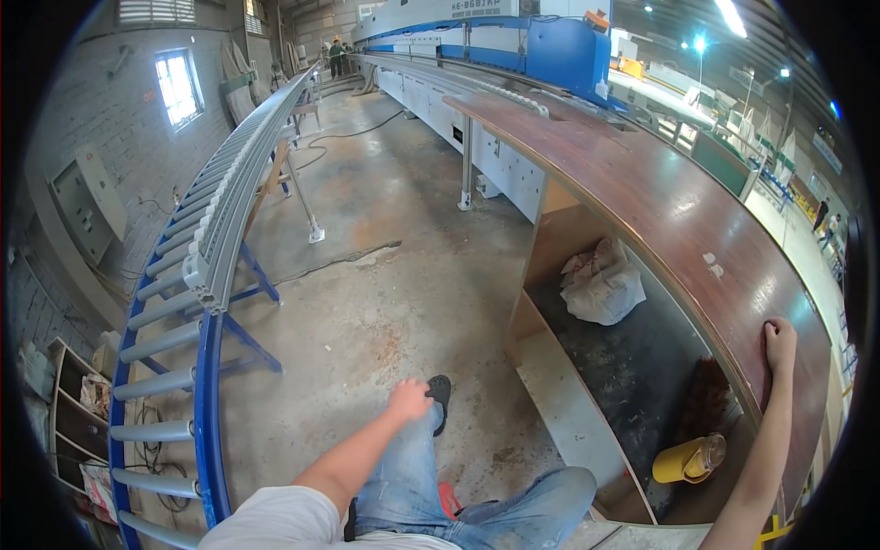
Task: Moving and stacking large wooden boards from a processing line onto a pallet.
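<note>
I am sitting with my legs in blue jeans [399, 486] bent before me. Over my left knee rests my left hand [410, 401], its fingers curled and no object visible in it. My right arm reaches out to the right. My right hand [780, 344] is closed in a loose fist on the reddish-brown tabletop [697, 211], near its rim, and nothing shows in it. Under that top, an open compartment holds a white plastic bag [603, 289], a yellow cylindrical container [676, 461] lying tilted, and a dark reddish bristly thing [701, 399].
A blue-framed roller conveyor [213, 403] runs along the left, carrying long grey metal profiles [234, 215]. Ahead stands a long white and blue machine [564, 46]. A wooden shelf [78, 412] is at far left. The concrete floor [367, 302] has a crack. People [336, 57] stand far off.
</note>
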`<state>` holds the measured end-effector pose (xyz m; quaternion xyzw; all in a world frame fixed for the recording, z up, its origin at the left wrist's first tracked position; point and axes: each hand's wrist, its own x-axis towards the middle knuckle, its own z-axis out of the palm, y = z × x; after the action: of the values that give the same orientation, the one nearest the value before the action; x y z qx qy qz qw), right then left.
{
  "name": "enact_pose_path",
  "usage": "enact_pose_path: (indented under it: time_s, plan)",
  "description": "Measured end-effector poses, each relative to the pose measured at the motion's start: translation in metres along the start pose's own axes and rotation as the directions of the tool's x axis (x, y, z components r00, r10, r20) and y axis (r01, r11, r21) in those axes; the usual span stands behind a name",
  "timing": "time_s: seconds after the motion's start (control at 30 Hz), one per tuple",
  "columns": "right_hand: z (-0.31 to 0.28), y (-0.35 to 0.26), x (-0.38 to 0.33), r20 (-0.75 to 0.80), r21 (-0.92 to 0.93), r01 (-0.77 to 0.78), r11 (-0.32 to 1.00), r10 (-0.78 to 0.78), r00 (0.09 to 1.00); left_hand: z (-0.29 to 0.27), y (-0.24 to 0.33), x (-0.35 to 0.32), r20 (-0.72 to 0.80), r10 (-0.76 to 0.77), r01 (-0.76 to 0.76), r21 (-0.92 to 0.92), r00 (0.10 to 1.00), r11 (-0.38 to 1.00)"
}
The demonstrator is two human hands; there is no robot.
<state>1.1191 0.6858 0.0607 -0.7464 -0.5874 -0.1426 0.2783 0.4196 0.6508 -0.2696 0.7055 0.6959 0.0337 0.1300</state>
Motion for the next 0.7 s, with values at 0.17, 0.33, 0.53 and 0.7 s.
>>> enact_pose_path:
  time_s: [0.17, 0.33, 0.53, 0.7]
  plan:
    - [-0.001, -0.018, 0.002, 0.075, -0.078, 0.095, 0.992, -0.089, 0.993, 0.016, 0.001, 0.000, 0.125, -0.203, 0.213, -0.067, 0.971, 0.975]
    - [0.009, -0.028, 0.030, 0.275, -0.295, 0.070, 0.953, 0.014, 0.961, 0.019, 0.018, 0.009, 0.129, -0.155, 0.155, 0.011, 0.979, 0.988]
    - [0.040, -0.015, 0.058, 0.267, -0.256, 0.104, 0.961, -0.033, 0.963, 0.011, 0.027, 0.011, 0.118, -0.172, 0.168, 0.045, 0.978, 0.985]
    - [0.041, -0.018, 0.056, 0.193, -0.186, 0.009, 0.983, 0.028, 0.981, 0.012, 0.038, 0.017, 0.125, -0.243, 0.227, 0.125, 0.962, 0.966]
